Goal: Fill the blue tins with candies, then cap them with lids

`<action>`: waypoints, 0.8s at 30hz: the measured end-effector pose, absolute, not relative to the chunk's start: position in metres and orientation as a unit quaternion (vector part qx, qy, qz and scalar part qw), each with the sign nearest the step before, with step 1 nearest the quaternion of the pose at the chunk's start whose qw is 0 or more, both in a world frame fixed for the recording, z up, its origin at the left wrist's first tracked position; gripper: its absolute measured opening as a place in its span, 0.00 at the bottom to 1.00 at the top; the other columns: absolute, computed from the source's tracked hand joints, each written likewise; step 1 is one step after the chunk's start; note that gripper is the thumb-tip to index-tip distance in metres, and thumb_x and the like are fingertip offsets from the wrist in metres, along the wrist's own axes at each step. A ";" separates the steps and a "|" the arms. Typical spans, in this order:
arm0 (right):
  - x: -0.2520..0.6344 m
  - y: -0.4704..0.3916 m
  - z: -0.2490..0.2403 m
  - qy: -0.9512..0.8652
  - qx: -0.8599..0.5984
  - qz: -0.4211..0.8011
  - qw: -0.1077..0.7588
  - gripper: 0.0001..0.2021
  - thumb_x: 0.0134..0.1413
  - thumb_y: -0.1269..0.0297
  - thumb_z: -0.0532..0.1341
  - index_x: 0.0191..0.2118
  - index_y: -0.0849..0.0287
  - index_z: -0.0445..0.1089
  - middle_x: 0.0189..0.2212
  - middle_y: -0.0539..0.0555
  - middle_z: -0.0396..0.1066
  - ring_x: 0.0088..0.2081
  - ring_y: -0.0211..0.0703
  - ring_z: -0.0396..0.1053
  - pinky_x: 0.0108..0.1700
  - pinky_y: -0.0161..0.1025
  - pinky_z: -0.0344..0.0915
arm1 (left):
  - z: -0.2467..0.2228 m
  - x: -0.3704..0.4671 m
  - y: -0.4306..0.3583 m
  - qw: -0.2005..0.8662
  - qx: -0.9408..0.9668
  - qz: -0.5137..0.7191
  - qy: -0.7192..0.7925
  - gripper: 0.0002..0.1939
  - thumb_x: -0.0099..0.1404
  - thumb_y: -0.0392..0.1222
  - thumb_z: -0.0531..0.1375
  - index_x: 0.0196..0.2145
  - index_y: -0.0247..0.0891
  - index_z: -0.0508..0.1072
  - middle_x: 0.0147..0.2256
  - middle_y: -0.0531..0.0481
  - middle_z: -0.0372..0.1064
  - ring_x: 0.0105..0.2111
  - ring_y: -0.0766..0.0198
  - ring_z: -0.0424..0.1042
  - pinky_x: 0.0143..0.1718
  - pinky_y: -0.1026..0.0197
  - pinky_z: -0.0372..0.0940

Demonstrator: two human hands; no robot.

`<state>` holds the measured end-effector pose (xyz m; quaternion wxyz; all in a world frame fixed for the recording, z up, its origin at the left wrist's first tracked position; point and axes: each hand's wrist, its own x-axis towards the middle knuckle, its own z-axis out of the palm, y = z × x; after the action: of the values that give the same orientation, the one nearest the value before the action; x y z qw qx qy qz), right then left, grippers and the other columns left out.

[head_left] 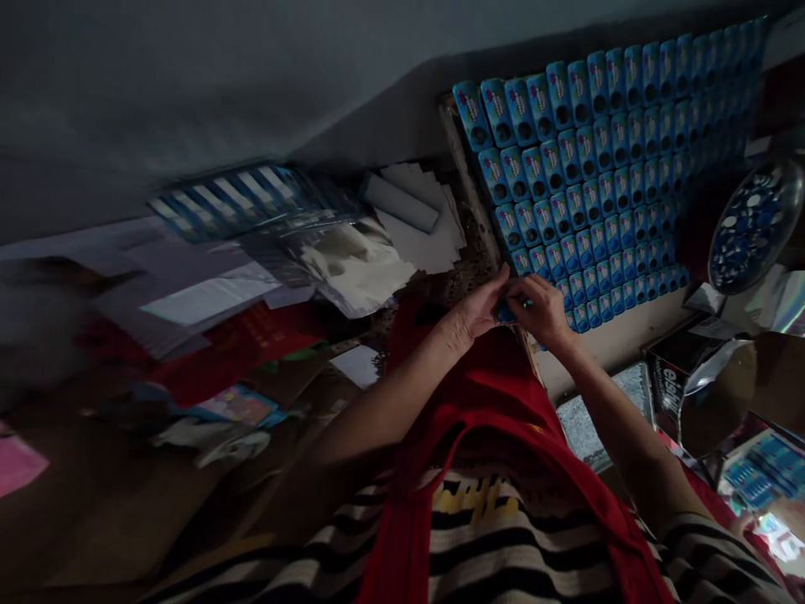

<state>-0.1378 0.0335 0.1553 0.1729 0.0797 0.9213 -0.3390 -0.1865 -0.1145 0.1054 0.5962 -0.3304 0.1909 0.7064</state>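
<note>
Close together at the near left corner of a board of blue cards, both of my hands meet over a small blue item. My left hand has its fingers wrapped round that item, thumb pointing up. Pinched fingers of my right hand press at it from the other side, with a small light-blue tip showing between them. Rows of blue cards, each with a dark round spot, lie on the board just beyond my hands.
At the right stands a clear round bowl of blue and white pieces, near a black box and a grey tray. Leftward lie white cards, plastic-wrapped packs and red paper. A grey wall rises behind.
</note>
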 end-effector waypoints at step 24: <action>-0.181 0.053 0.161 0.926 0.249 -0.139 0.246 0.07 0.66 0.59 0.69 0.46 0.53 0.79 0.42 0.57 0.84 0.44 0.54 0.81 0.45 0.43 0.70 | 0.115 -0.235 -0.134 0.491 -0.313 0.774 0.248 0.16 0.66 0.29 0.65 0.50 0.32 0.85 0.52 0.38 0.85 0.51 0.52 0.85 0.61 0.47 0.78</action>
<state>-0.1808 0.0535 0.1612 0.2463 0.2491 0.9263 -0.1389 -0.2349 -0.1340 0.1154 0.4907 -0.3132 0.2476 0.7745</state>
